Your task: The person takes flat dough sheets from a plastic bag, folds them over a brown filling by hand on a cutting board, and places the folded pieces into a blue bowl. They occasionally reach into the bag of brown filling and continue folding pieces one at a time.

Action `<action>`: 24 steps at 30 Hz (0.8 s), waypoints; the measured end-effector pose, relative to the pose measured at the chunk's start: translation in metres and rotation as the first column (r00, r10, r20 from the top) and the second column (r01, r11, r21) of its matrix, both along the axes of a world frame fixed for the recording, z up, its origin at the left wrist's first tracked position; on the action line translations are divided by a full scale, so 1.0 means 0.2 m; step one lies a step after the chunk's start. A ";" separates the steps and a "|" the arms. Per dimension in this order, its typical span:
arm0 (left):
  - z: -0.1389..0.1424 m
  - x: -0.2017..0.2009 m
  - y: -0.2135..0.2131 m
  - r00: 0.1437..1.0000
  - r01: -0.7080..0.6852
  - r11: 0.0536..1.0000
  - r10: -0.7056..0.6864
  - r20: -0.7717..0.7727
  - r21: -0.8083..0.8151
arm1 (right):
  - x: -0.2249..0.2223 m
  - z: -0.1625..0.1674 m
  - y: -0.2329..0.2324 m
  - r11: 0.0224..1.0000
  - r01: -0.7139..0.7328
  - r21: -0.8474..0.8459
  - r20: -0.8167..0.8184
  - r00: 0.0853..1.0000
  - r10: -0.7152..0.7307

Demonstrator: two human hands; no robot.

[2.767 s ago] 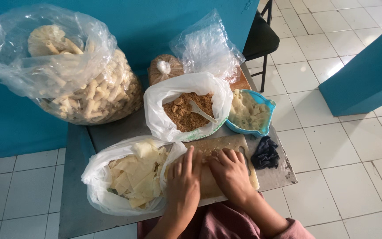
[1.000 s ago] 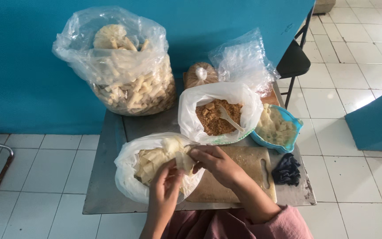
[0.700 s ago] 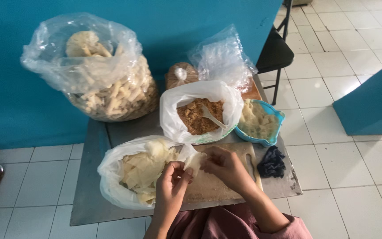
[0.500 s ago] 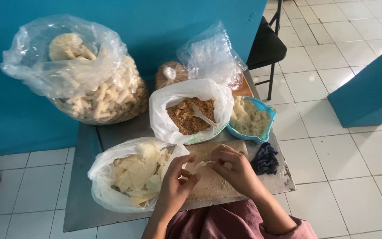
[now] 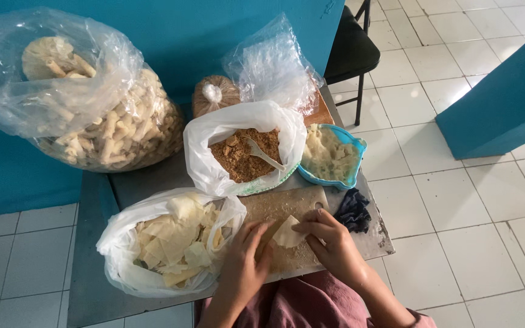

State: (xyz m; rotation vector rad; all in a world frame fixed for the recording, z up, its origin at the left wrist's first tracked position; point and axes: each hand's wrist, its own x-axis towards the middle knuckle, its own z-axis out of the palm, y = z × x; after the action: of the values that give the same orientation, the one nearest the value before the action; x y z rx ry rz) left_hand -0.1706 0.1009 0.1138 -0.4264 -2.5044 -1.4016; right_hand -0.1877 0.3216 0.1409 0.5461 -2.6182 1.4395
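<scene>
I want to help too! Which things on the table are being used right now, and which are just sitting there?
In use:
- pale wrapper, held by the right hand
- left hand, on the wooden board
- bag of wrappers
- brown filling with spoon

Just sitting:
- big bag of rolls
- blue basket
- dark cloth
- black chair

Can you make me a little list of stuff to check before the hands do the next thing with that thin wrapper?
1. Wrapper lying on the wooden board: ok, it rests there under the fingers.
2. Right hand on the wrapper: ok, it touches its right edge.
3. Left hand near enough to help: ok, it sits just left of the wrapper.
4. Brown filling open, with the spoon in it: ok.
5. Bag of spare wrappers open: ok.
6. Wrapper whole, without tears: cannot tell, the hands hide part of it.
</scene>
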 end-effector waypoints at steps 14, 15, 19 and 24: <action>-0.19 -0.03 -0.08 0.709 -0.265 0.615 -0.397 0.583 0.742 | 0.04 0.12 -0.14 0.993 -0.117 0.028 -0.199 0.973 0.120; -0.19 -0.02 -0.09 0.730 -0.205 0.728 -0.332 0.598 0.654 | 0.05 0.11 -0.11 0.989 -0.119 0.084 -0.221 0.966 0.135; -0.13 0.01 -0.01 0.839 0.020 0.907 -0.244 0.486 0.420 | -0.05 0.11 0.06 0.838 0.423 0.346 -0.382 0.879 -0.285; 0.02 0.00 0.07 0.793 0.018 0.885 -0.296 0.533 0.464 | -0.25 0.15 0.18 0.619 0.426 0.660 -0.234 0.899 -0.369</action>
State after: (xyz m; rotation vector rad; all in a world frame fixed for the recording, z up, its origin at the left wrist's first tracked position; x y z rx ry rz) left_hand -0.1701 0.1146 0.1179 -0.1113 -2.4838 -2.4222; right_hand -0.2371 0.3570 0.1704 0.0247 -2.8983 0.2446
